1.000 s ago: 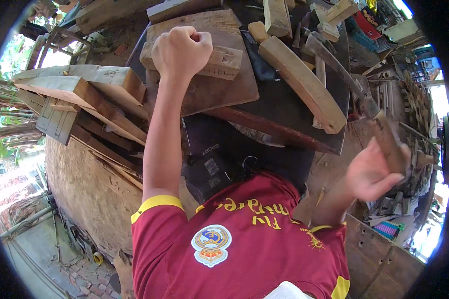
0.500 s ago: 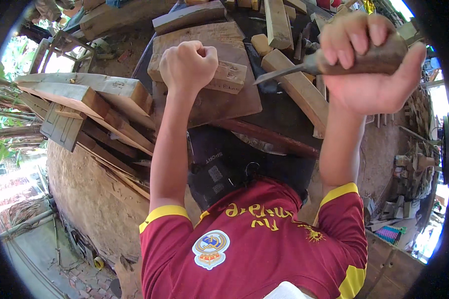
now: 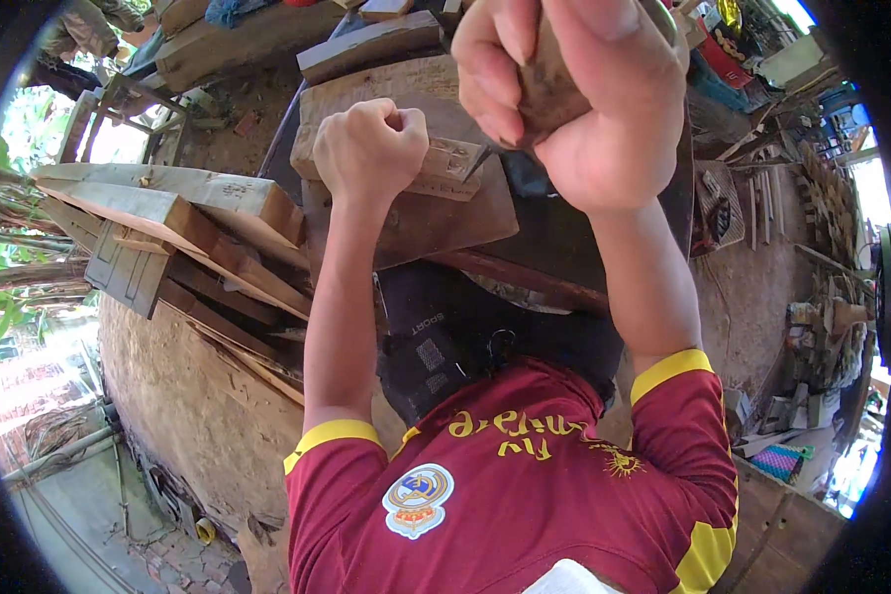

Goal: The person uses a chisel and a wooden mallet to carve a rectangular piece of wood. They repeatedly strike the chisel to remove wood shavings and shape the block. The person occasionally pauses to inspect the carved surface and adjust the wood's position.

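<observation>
My left hand is closed in a fist on a pale wooden block, fingers curled over it and partly hidden. The block lies on a brown board on a dark worktop. My right hand, large in the upper middle, is closed round the thick wooden handle of a hand tool. The tool's narrow metal blade slants down at the block's right end; whether it touches cannot be told.
Long timbers are stacked at the left. More cut wood lies along the back. A wire rack, a red-and-blue container and scrap wood stand at the right.
My right hand with the tool has risen from the lower right and swung inward to the block, blade now angled down. My left hand has shifted slightly down in view.
</observation>
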The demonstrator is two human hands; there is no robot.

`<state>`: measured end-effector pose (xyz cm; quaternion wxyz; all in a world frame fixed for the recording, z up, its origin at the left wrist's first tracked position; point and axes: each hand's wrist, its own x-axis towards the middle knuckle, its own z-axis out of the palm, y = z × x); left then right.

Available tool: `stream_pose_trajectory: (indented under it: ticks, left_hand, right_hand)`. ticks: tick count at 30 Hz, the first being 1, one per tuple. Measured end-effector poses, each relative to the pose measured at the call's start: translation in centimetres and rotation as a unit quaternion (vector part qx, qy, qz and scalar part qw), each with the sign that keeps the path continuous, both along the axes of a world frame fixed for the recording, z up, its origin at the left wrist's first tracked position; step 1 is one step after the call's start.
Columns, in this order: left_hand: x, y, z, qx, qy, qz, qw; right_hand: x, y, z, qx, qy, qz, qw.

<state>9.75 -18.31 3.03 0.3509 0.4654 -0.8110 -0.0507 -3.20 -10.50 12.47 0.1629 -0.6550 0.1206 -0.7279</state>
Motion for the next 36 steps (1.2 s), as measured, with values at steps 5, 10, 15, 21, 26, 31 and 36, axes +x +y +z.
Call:
stream_pose_trajectory:
  ticks: [5, 10, 15, 21, 26, 31, 36]
  left_hand:
    - [0.3, 0.0, 0.0, -0.020, 0.026, -0.016, 0.999]
    - [1.0, -0.9, 0.0, 0.058, -0.015, -0.026, 0.998]
    - [0.7, -1.0, -0.4, 0.043, -0.025, -0.009, 0.999]
    - [0.9, -0.3, 0.9, 0.072, -0.025, -0.042, 0.996]
    - [1.0, -0.4, 1.2, 0.076, -0.025, -0.050, 0.996]
    - [1.1, -0.5, 1.4, 0.066, -0.008, -0.053, 0.996]
    - [1.0, -0.2, 1.6, 0.064, 0.004, -0.063, 0.996]
  right_hand:
    - [2.0, -1.3, 1.2, -0.121, 0.037, 0.016, 0.992]
    - [3.2, -1.3, 3.2, -0.318, 0.152, -0.169, 0.920]
    - [3.2, -1.9, 2.5, -0.306, 0.106, -0.118, 0.939]
    - [2.7, 0.5, 1.5, -0.043, 0.095, -0.027, 0.994]
    - [1.8, -0.8, 2.5, -0.030, 0.118, 0.046, 0.992]
    - [3.6, 2.6, 3.2, 0.203, 0.050, -0.026, 0.978]
    - [3.5, 2.4, 2.9, 0.163, 0.057, -0.041, 0.984]
